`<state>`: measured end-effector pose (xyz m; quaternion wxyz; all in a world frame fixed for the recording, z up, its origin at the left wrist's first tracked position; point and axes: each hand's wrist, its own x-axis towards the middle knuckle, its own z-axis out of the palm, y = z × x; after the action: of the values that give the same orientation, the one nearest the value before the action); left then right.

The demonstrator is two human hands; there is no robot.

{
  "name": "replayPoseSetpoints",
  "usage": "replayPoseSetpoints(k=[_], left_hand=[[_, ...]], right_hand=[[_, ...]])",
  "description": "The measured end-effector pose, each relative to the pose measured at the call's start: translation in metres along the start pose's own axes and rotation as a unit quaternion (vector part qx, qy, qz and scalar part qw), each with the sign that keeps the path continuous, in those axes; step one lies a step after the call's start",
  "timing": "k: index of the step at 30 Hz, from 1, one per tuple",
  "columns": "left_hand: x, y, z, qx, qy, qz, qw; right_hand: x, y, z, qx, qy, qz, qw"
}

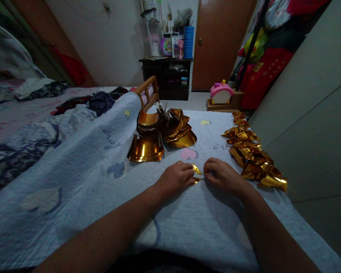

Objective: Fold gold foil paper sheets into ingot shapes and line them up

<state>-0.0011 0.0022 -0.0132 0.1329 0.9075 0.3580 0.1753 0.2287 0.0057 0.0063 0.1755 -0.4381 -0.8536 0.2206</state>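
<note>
dim room from the head camera: a pale wall [122, 45], a brown door [218, 45] with a round knob, and a dark low cabinet [147, 72] carrying small clutter, among it a tall blue cylinder [189, 41]. at the left, rumpled clothes [102, 102] lie on another bedlike surface. over the work surface spreads a pale blue quilted cloth [170, 227] printed with hearts, its left side raised in a long fold.

near the middle of the cloth, the left hand [174, 177] has its fingers drawn in narrow around a small gold foil piece [197, 169], whose two pointed parts stick out toward the right. the right hand [220, 174] sits just beside those points, fingers curled and thumb close to them; whether it grips or touches anything i cannot tell.

beyond the left hand, curved gold sheets [146, 148] are heaped in overlapping stacks, with a small wooden frame [155, 89] rising behind. along the cloth's right edge runs a crowded row of folded gold pieces [247, 151], many with pointed ends. past the far edge, a pink and white toy [221, 93] rests on a wooden ledge, near a red box [261, 81].
</note>
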Motion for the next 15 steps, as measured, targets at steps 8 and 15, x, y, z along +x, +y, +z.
replayPoseSetpoints(k=[8, 15], left_hand=[[0.0, -0.015, -0.005, -0.039, 0.01, 0.031, 0.999], [0.002, -0.02, -0.005, -0.058, 0.031, 0.033, 0.997]], right_hand=[[0.006, -0.001, 0.02, -0.007, 0.03, 0.006, 1.0], [0.008, -0.003, 0.023, -0.019, 0.033, 0.007, 0.999]])
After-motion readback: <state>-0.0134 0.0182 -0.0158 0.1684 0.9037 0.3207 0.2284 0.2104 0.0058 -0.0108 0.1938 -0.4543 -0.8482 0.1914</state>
